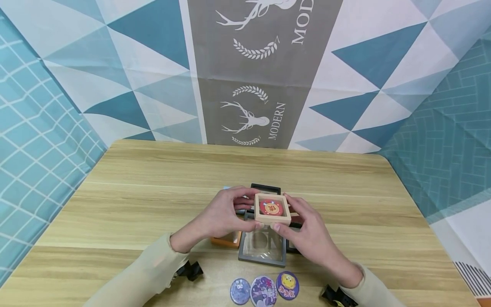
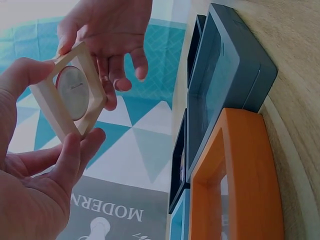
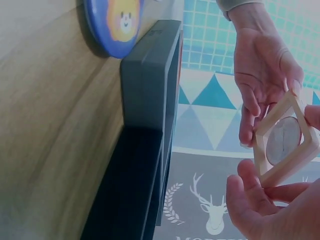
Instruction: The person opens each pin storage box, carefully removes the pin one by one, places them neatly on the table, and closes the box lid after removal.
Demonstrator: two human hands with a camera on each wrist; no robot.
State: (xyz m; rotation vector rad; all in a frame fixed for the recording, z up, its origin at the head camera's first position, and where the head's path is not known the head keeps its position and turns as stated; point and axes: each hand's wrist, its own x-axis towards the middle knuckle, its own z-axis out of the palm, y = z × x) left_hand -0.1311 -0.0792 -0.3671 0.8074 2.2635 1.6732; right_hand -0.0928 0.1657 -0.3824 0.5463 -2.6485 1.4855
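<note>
A small beige square display frame (image 1: 273, 220) is held up over the table between both hands. Behind its clear film sits a round red badge (image 1: 271, 207) with a gold design; the badge's pale back shows in both wrist views. My left hand (image 1: 226, 215) grips the frame's left side, thumb on the near edge and fingers at the far edge. At the right side, my right hand (image 1: 312, 234) pinches it between thumb and fingers. Beneath lies a larger grey display frame (image 1: 262, 261) with clear film, partly covered by the hands.
Around the grey frame lie an orange frame (image 2: 255, 175), a black frame (image 1: 265, 186) at the back, another black frame (image 3: 125, 185) at the right and a light blue frame (image 2: 179, 222). Three round badges, blue (image 1: 240, 291), purple (image 1: 263, 291) and violet-yellow (image 1: 287, 285), lie nearer the person.
</note>
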